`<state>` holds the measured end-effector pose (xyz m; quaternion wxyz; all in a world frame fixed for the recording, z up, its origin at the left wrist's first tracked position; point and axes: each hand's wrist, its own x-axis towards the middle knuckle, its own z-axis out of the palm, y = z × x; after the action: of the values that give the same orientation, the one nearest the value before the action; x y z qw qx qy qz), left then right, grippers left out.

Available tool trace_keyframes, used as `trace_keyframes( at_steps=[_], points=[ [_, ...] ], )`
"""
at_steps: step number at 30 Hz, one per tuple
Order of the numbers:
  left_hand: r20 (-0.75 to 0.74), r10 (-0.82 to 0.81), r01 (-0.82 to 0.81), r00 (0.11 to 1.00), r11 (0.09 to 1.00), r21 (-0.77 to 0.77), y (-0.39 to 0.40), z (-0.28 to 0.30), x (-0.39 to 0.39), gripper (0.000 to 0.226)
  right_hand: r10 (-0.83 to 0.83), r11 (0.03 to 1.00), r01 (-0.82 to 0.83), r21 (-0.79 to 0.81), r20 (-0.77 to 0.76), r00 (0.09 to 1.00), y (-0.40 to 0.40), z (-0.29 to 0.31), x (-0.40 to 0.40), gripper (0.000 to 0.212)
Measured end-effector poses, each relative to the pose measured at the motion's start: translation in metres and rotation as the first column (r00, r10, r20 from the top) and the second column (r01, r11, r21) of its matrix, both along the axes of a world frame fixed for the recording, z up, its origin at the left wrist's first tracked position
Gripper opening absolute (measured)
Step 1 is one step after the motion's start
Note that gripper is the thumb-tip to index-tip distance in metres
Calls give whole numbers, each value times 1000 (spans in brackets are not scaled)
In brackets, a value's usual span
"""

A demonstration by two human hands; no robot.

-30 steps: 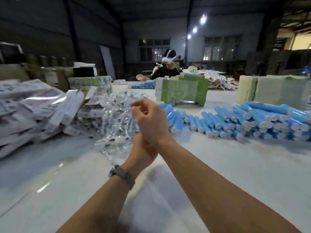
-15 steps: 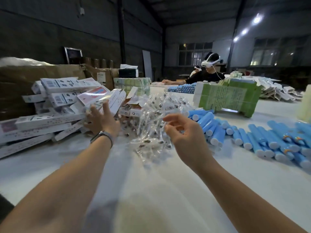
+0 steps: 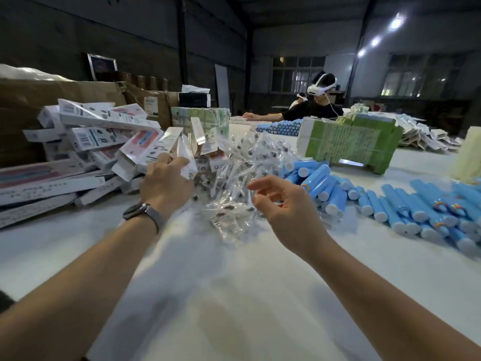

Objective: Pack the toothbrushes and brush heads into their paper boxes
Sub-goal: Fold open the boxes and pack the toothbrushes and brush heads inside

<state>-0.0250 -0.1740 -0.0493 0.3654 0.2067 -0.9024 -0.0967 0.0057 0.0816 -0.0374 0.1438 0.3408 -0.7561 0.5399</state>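
White paper boxes [image 3: 86,136] lie heaped at the left of the white table [image 3: 234,295]. My left hand [image 3: 166,186], with a watch on its wrist, reaches into this heap, and its fingers curl over the edge of one open paper box [image 3: 145,149]. Brush heads in clear packets [image 3: 250,162] form a pile in the middle. Just in front of that pile my right hand [image 3: 283,204] hovers, fingers loosely curled and holding nothing. Blue toothbrush handles [image 3: 377,201] lie in rows to the right.
A green strapped bundle of flat cartons [image 3: 348,144] stands behind the handles. Brown cardboard cartons [image 3: 26,100] line the far left. A person with a white headset [image 3: 312,110] sits across the table. More flat boxes [image 3: 421,136] lie at the far right.
My hands, crossed a second ago, have parted. The left hand went to the box heap and curled its fingers on a box. The right hand drifted right, near the packets.
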Motion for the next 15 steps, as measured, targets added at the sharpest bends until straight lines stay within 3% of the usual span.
trace_keyframes(
  at_steps=[5,7,10,15],
  points=[
    [-251,-222,182,942,968,-171,50,19,55,51,-15,1000,15,-15,-16,1000,3,6,1,21],
    [-282,-355,359,891,933,-39,82,24,63,49,20,997,-17,-70,35,999,5,12,2,26],
    [-350,-548,643,760,713,279,134,20,64,41,101,959,-3,-283,332,938,9,20,-3,38],
    [-357,-661,750,660,549,370,201,-3,66,41,-45,900,291,-325,594,803,42,10,-22,49]
  ],
)
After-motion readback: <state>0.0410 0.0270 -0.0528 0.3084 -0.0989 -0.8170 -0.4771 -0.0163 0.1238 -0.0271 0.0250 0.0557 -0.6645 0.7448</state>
